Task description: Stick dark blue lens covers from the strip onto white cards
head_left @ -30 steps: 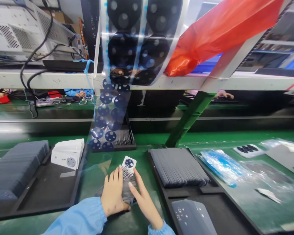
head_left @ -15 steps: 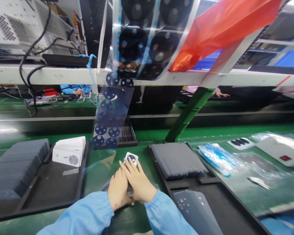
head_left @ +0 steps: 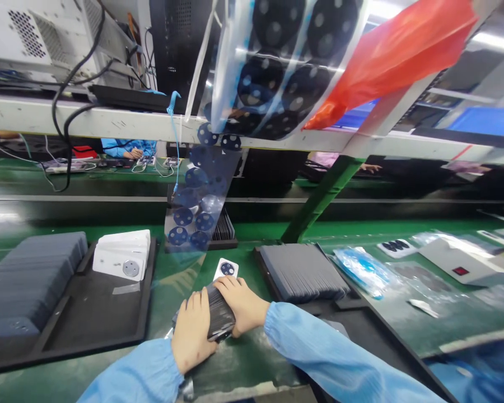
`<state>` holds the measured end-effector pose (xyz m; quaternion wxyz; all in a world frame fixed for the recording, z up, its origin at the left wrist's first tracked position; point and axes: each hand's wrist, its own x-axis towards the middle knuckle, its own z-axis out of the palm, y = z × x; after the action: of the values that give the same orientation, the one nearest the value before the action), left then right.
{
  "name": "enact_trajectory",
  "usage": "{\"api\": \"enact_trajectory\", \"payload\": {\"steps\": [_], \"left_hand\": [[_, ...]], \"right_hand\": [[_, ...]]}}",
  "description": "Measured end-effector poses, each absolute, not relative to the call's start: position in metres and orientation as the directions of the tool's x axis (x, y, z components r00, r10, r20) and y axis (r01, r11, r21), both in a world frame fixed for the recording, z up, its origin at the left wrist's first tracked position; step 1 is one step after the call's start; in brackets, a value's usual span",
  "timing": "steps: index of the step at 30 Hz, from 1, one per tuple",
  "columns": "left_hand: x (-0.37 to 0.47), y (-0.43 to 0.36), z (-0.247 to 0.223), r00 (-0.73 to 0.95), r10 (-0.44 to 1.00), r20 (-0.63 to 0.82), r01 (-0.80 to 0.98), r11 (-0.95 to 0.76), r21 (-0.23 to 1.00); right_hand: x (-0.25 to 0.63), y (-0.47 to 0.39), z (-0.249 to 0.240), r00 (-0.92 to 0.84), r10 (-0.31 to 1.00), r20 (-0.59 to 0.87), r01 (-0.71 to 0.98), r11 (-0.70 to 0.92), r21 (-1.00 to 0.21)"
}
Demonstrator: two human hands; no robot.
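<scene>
A bundle of thin dark panels [head_left: 220,310] lies on the green bench in front of me, its edges showing as fine lines between my two hands. My left hand [head_left: 193,330] wraps its left side, fingers over the top and thumb at the near end. On the right side my right hand [head_left: 244,305] grips it, fingers together across the far corner. Just beyond the fingertips is a white piece [head_left: 219,262] carrying a dark blue disc with pale dots [head_left: 227,270]. My palms hide much of the bundle.
Black trays hold rows of grey panels [head_left: 300,271] on the right and grey panels [head_left: 37,285] on the left, beside white panels [head_left: 124,254]. A clear sheet of dark discs [head_left: 193,196] hangs ahead. Blue plastic packets [head_left: 363,271] lie right. Other people's hands show across the bench.
My right hand has drawn back from the disc on the white piece and moved right, onto the bundle's side. My hands are farther apart, exposing the dark panels. The view has shifted slightly.
</scene>
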<state>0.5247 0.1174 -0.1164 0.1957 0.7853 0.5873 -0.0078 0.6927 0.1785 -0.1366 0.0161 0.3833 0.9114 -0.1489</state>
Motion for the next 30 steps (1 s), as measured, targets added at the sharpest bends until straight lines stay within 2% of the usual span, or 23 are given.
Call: {"api": "enact_trajectory", "payload": {"steps": [9, 15, 19, 24, 30], "left_hand": [[0.522, 0.114, -0.121, 0.283, 0.927, -0.245, 0.936, -0.212, 0.28], [0.529, 0.113, -0.122, 0.258, 0.942, -0.216, 0.939, -0.191, 0.287], [0.529, 0.104, -0.121, 0.283, 0.929, -0.241, 0.926, -0.198, 0.322], [0.532, 0.087, -0.121, 0.382, 0.881, -0.278, 0.883, -0.26, 0.39], [0.548, 0.092, -0.116, 0.481, 0.847, -0.226, 0.827, -0.354, 0.436]], "right_hand": [[0.696, 0.183, -0.138, -0.756, 0.635, -0.159, 0.654, 0.745, -0.133], [0.692, 0.183, -0.13, -0.738, 0.632, -0.235, 0.674, 0.707, -0.214], [0.694, 0.158, -0.126, -0.676, 0.688, -0.264, 0.736, 0.645, -0.205], [0.696, 0.111, -0.12, -0.51, 0.777, -0.369, 0.859, 0.482, -0.174], [0.709, 0.103, -0.115, -0.433, 0.815, -0.384, 0.901, 0.395, -0.177]]}}
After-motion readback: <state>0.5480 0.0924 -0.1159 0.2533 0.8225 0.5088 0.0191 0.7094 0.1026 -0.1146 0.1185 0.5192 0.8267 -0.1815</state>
